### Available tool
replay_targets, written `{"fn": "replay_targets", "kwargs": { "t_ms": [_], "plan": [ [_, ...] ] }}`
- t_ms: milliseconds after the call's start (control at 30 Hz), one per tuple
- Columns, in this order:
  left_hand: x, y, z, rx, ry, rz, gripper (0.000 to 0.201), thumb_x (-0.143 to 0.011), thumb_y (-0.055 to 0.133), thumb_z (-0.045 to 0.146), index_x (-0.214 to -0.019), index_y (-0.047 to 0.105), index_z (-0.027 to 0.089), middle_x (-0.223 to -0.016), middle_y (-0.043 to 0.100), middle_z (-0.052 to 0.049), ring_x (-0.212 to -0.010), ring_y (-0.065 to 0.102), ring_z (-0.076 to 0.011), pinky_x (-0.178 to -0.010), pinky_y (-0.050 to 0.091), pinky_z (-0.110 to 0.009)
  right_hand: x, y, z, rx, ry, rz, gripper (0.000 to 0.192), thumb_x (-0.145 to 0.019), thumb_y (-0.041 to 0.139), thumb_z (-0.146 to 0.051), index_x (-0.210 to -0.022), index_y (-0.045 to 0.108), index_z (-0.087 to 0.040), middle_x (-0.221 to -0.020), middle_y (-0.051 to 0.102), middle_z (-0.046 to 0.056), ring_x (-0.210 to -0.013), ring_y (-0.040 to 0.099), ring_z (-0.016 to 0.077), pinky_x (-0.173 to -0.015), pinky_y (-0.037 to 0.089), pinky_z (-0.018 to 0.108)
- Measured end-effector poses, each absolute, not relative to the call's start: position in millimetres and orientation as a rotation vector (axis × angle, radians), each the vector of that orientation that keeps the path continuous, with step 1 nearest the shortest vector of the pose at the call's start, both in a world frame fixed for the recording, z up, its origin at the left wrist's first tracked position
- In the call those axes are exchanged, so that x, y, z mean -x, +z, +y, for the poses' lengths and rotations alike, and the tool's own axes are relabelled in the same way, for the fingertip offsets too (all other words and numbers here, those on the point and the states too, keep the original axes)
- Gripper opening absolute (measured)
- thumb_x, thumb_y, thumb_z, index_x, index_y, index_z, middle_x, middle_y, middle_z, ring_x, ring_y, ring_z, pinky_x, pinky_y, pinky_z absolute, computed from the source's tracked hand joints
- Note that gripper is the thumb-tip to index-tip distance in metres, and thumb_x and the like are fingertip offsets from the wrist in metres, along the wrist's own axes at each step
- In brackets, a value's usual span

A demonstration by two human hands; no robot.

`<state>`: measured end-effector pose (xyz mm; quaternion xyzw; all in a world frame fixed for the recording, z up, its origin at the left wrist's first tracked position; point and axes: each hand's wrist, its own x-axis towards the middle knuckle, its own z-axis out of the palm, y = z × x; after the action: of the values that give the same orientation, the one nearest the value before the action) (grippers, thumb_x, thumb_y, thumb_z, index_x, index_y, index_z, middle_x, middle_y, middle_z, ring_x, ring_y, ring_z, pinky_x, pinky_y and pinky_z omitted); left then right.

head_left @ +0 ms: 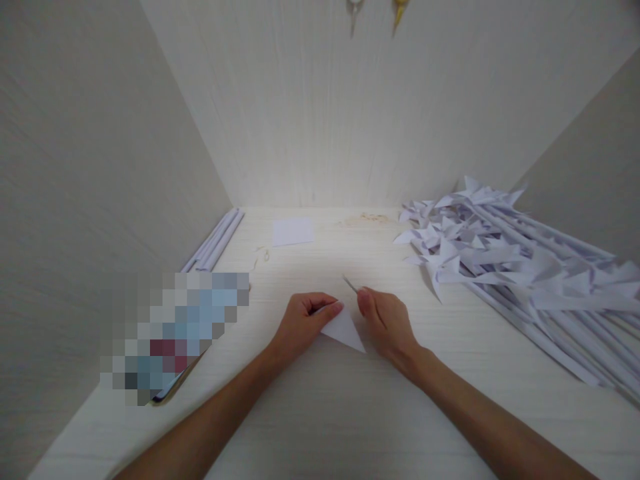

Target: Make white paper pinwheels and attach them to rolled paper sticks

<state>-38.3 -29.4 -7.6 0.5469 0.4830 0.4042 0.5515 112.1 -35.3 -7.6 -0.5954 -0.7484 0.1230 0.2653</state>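
We note both hands low at the middle of the pale surface. Our left hand has its fingers curled and pressed down on a folded white paper triangle, which lies flat between the two hands. Our right hand pinches a thin pin just above the triangle's upper edge. Right of us, a heap of paper pinwheels on sticks. Far left, paper rolls along the wall; a small paper square lies near the back.
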Motion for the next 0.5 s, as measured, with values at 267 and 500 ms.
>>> {"fn": "replay_targets", "kwargs": {
  "t_ms": [267,500],
  "plan": [
    [38.1,-5.8,-29.2,-1.263,1.047,1.187,0.023,-0.064,0.063,0.035,-0.062,0.065,0.013,-0.053,0.056,0.001,-0.049,0.045,-0.0084,-0.045,0.032,-0.019,-119.1,-12.5,-24.8,1.265,0.988,-1.659,0.049,-0.083,0.026,-0.057,-0.055,0.039,-0.02,-0.049,0.033,-0.004,-0.046,0.031,0.0095,-0.045,0.025,0.023],
    [42.2,-6.3,-25.8,-1.22,1.206,1.26,0.024,-0.067,0.061,0.035,-0.073,0.066,0.012,-0.063,0.062,-0.001,-0.054,0.049,-0.009,-0.049,0.038,-0.019,-116.7,-4.3,-26.2,1.148,1.251,-1.84,0.029,-0.075,0.051,-0.037,-0.057,0.041,-0.018,-0.052,0.03,-0.007,-0.048,0.027,0.0069,-0.045,0.021,0.022]
  ]
}}
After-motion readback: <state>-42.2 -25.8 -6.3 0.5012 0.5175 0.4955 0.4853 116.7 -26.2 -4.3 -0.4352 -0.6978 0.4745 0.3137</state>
